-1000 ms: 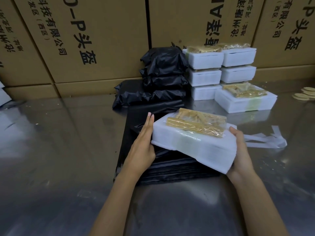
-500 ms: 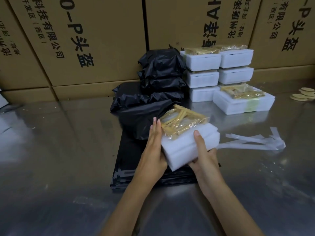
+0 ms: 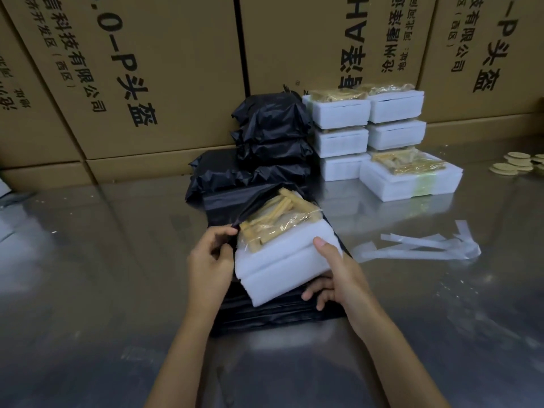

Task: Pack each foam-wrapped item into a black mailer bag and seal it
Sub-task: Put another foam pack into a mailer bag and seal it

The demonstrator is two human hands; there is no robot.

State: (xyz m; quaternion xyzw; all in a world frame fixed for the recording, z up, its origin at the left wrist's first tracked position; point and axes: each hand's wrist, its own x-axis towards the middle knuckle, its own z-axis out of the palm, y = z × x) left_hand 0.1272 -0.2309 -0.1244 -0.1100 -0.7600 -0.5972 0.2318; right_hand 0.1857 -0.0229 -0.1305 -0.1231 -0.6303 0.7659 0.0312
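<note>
A white foam-wrapped item [image 3: 282, 260], topped with a clear packet of yellowish sticks, lies half inside the mouth of a black mailer bag [image 3: 235, 201]. My right hand [image 3: 338, 278] grips its near right end, thumb on top. My left hand [image 3: 210, 260] pinches the bag's open edge at the item's left side. Both rest over a flat stack of empty black mailer bags [image 3: 270, 316]. Behind them stands a pile of filled black bags [image 3: 270, 136], and beside that several more foam-wrapped items [image 3: 382, 134].
Large cardboard boxes [image 3: 147, 69] wall off the back of the shiny metal table [image 3: 88, 275]. Loose white peel-off strips [image 3: 418, 245] lie to the right. Round pale discs [image 3: 518, 163] sit at the far right edge.
The foam item has slid forward into the bag's mouth. My left hand went from lying flat against the item's side to pinching the bag's edge. My right hand still holds the near end.
</note>
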